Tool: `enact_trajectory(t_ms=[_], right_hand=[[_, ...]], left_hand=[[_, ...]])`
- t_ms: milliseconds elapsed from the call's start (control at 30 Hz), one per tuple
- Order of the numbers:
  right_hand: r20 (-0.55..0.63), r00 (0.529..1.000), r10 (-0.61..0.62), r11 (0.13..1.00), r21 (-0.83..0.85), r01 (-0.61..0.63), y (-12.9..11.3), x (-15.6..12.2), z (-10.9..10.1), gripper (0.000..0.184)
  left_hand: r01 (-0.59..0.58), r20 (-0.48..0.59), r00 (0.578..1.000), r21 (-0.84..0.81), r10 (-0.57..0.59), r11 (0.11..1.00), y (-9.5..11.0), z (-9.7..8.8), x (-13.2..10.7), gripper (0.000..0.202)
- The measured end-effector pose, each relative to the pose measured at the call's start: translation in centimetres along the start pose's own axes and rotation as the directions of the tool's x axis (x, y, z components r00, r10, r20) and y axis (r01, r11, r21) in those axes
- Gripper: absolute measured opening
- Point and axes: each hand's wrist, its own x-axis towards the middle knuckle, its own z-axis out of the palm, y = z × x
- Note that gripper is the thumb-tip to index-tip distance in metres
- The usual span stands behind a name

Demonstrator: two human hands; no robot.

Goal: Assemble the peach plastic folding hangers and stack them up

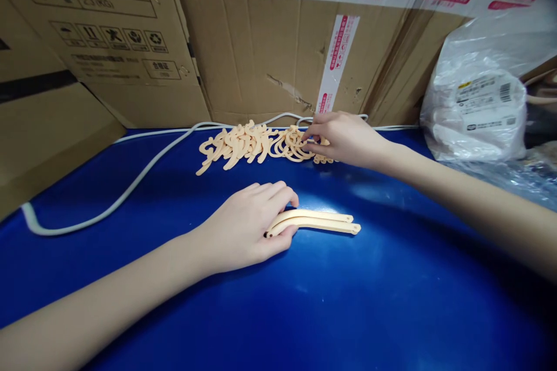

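The left hand's [252, 226] grip is clasped around two bent cream-coloured strips [322, 222], side by side, their free ends pointing right, over the middle of the blue tabletop [331, 307]. Farther back, the right hand [346, 136] has its fingers bent at the ring-like curved pieces [288, 149]; whether its grip has hold of one, I cannot tell. Left of these, S-shaped pieces [243, 144] lie heaped. A white cable [143, 175] snakes behind them, before cardboard boxes [261, 40], with a plastic-wrapped package [483, 122] at far right
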Motion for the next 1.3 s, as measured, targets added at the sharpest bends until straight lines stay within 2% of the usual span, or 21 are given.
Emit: enact_trajectory(t_ms=[200,367,500,767,900,1067,1200,1300], right_hand=[[0.04,0.996,0.073,0.993,0.095,-0.077,-0.4,2.2,1.3,0.026],[0.093,0.973,0.212,0.964,0.145,-0.224,-1.3,3.1,1.1,0.025],[0.115,0.963,0.245,0.956,0.139,-0.259,-1.6,3.6,0.9,0.024],[0.1,0.952,0.29,0.937,0.174,-0.304,-1.7,4.3,1.8,0.024],[0.051,0.94,0.338,0.919,0.2,-0.341,-1.5,4.2,1.4,0.023],[-0.071,0.952,0.299,0.915,0.304,-0.265,-1.4,2.0,-0.4,0.018],[-0.069,0.97,0.234,0.913,0.359,-0.195,-2.3,-2.2,-1.4,0.014],[-0.01,0.98,0.198,0.911,0.371,-0.18,-3.3,-5.8,-1.3,0.015]], left_hand=[[0.02,0.013,1.0,-0.016,-0.02,1.0,0.1,0.0,0.0,0.018],[0.013,0.008,1.0,-0.009,-0.013,1.0,0.1,0.0,0.0,0.019],[0.011,0.012,1.0,-0.007,-0.011,1.0,0.1,-0.1,0.0,0.02],[0.002,-0.004,1.0,0.005,-0.002,1.0,0.0,0.0,0.0,0.022],[0.011,0.005,1.0,0.004,-0.011,1.0,0.0,0.0,-0.1,0.024],[0.013,-0.006,1.0,0.0,-0.013,1.0,0.0,0.1,0.0,0.027],[0.018,-0.014,1.0,-0.008,-0.018,1.0,-0.1,0.2,0.0,0.019],[0.023,-0.025,0.999,-0.025,-0.024,0.999,-0.1,0.2,0.0,0.011]])
